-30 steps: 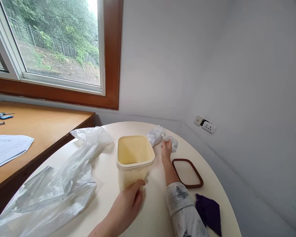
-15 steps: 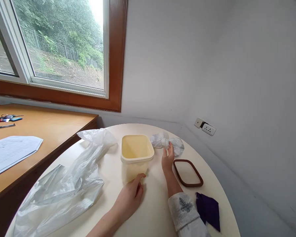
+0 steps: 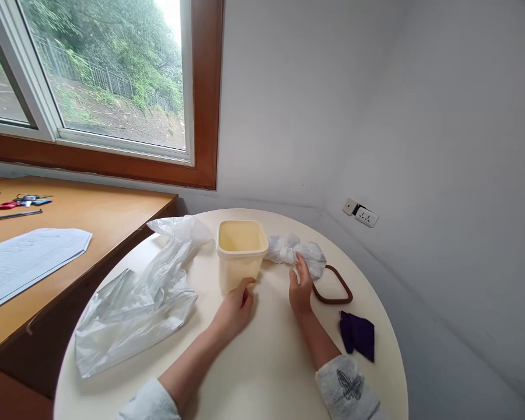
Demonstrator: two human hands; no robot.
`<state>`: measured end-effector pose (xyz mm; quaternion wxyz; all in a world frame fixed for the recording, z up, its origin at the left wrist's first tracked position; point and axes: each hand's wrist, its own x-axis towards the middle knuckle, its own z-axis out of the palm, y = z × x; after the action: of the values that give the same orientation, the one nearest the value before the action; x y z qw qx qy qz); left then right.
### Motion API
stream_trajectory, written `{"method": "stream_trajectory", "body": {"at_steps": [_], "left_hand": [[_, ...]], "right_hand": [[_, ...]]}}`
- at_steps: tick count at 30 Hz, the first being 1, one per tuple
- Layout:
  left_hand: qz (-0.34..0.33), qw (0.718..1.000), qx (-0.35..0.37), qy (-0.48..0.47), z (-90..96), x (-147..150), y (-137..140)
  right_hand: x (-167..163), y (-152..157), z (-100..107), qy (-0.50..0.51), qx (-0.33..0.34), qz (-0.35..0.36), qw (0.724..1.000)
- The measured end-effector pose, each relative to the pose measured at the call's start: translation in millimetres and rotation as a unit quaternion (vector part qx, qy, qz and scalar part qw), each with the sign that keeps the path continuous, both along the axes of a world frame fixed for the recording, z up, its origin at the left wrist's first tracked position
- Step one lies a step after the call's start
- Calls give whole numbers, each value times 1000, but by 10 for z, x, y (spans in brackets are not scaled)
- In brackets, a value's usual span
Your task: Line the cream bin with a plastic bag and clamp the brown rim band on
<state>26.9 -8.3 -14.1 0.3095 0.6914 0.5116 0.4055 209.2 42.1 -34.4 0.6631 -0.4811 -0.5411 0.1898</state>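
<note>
A pale yellow square plastic container (image 3: 240,265) stands upright in the middle of the round table, its top uncovered. Against its lower front rests my left hand (image 3: 235,309), closed with curled fingers; what they hold, if anything, is hidden. My right hand (image 3: 301,289) is open, thumb and fingers apart, fingertips at a knotted white plastic bag (image 3: 312,256). This bag lies just right of the container and covers part of a brown rounded square ring (image 3: 347,291). What the bag contains cannot be made out.
A large crumpled clear plastic bag (image 3: 140,315) lies on the left of the white table (image 3: 266,379). Folded dark purple cloth (image 3: 357,335) lies at the right. Papers (image 3: 35,259), a pen (image 3: 15,216) and keys (image 3: 26,200) are on the wooden desk (image 3: 109,204).
The knotted bag has come nearer and now overlaps the brown ring, which was uncovered before. My right hand stays beside the bag. The whole view has shifted slightly.
</note>
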Motion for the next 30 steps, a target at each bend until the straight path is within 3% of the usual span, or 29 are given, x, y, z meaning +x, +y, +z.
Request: {"method": "stream_trajectory", "body": {"at_steps": [9, 14, 19, 26, 30], "left_hand": [[14, 1000, -1, -20, -19, -44, 25], [22, 999, -16, -24, 28, -62, 4], [23, 998, -32, -43, 57, -62, -20], [23, 996, -38, -83, 57, -32, -22], [21, 992, 61, -110, 145, -42, -102]], "right_hand": [[-47, -450, 113, 83, -16, 27, 996], [119, -421, 226, 211, -23, -32, 977], [281, -360, 279, 292, -36, -43, 955], [140, -446, 395, 334, -98, 99, 932], [-13, -499, 416, 333, -129, 183, 916]]}}
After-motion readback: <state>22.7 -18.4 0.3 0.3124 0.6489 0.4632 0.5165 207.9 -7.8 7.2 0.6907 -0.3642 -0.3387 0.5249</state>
